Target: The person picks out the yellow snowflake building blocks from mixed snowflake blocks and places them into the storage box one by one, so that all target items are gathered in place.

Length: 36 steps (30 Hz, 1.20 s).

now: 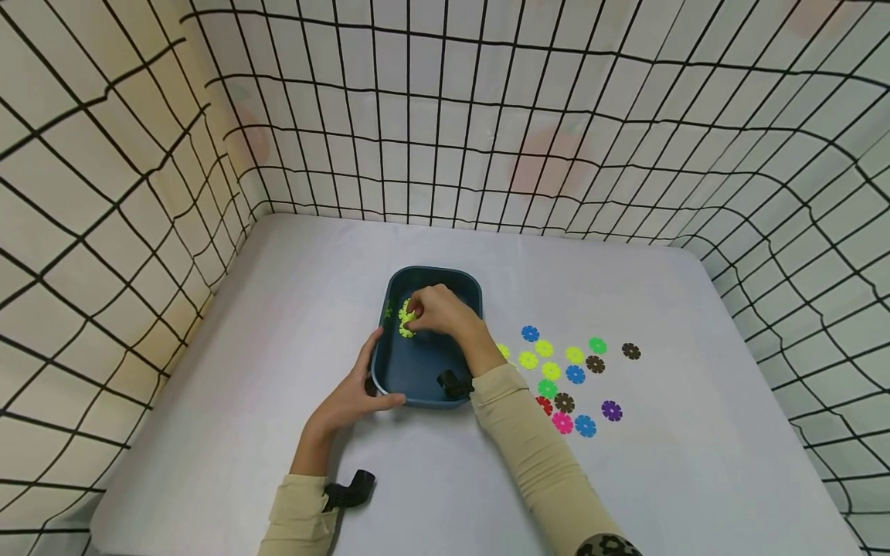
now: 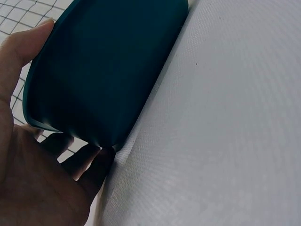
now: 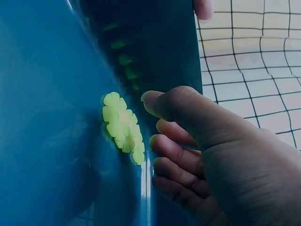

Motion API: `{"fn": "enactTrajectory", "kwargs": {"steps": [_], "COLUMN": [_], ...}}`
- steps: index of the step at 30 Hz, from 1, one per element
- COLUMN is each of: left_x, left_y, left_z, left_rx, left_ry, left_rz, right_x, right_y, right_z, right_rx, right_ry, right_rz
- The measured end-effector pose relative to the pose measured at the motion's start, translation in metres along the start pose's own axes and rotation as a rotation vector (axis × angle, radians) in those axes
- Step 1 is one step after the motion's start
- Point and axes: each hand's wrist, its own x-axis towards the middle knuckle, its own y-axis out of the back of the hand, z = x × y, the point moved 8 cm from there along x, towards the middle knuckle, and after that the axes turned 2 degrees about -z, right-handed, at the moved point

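Note:
A dark blue plastic basin [image 1: 417,374] stands on the table. My left hand [image 1: 351,394] holds its near left corner, thumb at the front wall and the other fingers along the left side; the left wrist view shows those fingers against the basin's outer wall [image 2: 103,70]. My right hand [image 1: 445,315] is inside the basin. Under its fingertips lie overlapping yellow snowflake discs [image 1: 406,330] on the basin floor. In the right wrist view, thumb and loosely bent fingers stand beside the yellow discs [image 3: 122,125], with a gap between and nothing held.
Several loose snowflake discs lie right of the basin, among them a blue one [image 1: 530,333], a purple one [image 1: 612,411], a pink one [image 1: 562,422] and a brown one [image 1: 631,351]. A black wire mesh [image 1: 445,100] surrounds the white table [image 1: 208,432] at the back and sides.

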Motion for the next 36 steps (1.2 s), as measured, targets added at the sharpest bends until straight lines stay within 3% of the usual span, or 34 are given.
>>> {"fn": "enactTrajectory", "kwargs": {"steps": [12, 19, 30, 36], "left_x": [-0.001, 0.0, -0.002, 0.0], "left_y": [-0.001, -0.001, 0.0, -0.003], "left_z": [0.001, -0.001, 0.0, 0.0], "left_rx": [0.025, 0.023, 0.039, 0.044], "left_ry": [-0.003, 0.007, 0.019, -0.004], "left_rz": [0.015, 0.015, 0.018, 0.016], "right_x": [-0.005, -0.012, -0.038, -0.056], "right_y": [0.008, 0.025, 0.059, 0.069], "right_z": [-0.008, -0.013, -0.012, -0.002], "right_rx": [0.024, 0.022, 0.068, 0.051], "right_ry": [0.022, 0.004, 0.029, -0.019], "right_rz": [0.034, 0.044, 0.139, 0.158]}}
